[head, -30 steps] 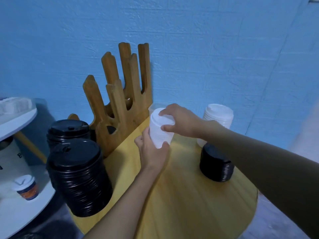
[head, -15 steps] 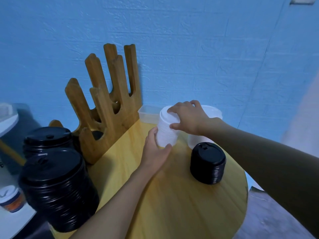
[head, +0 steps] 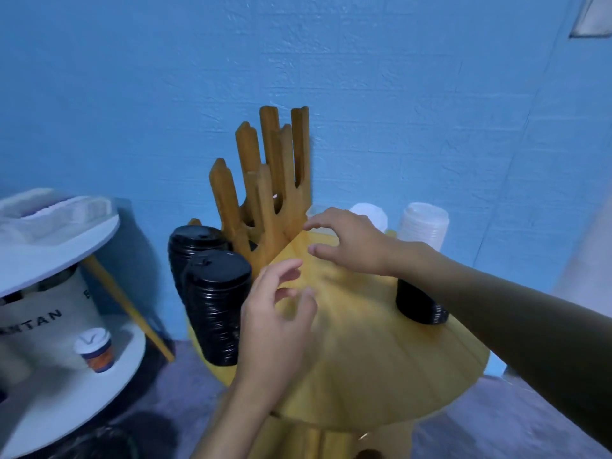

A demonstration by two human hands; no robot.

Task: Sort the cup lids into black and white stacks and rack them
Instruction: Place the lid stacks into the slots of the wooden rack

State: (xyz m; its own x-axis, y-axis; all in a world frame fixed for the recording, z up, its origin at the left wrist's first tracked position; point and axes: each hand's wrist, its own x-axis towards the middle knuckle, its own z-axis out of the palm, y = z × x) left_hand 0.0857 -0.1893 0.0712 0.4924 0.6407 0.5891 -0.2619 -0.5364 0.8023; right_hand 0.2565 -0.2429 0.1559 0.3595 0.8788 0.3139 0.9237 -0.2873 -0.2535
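Note:
My left hand [head: 278,313] hovers over the yellow round table [head: 381,359], fingers spread, holding nothing. My right hand [head: 347,243] is also empty and open, just right of the wooden rack [head: 268,193]. A white lid stack [head: 372,213] stands behind my right hand, and a second white stack [head: 424,226] stands further right. Two tall black lid stacks [head: 215,303] stand at the table's left edge beside the rack. A short black stack [head: 417,303] sits partly under my right forearm.
A white two-tier side table [head: 49,240] stands at left, with a lidded paper cup [head: 94,349] and a white container on its lower shelf. The blue wall is close behind the rack. Grey floor lies around the yellow table.
Both hands let go of the white lid stack, which now stands at the back of the table. The hands have drawn left towards the rack, and the camera has swung right.

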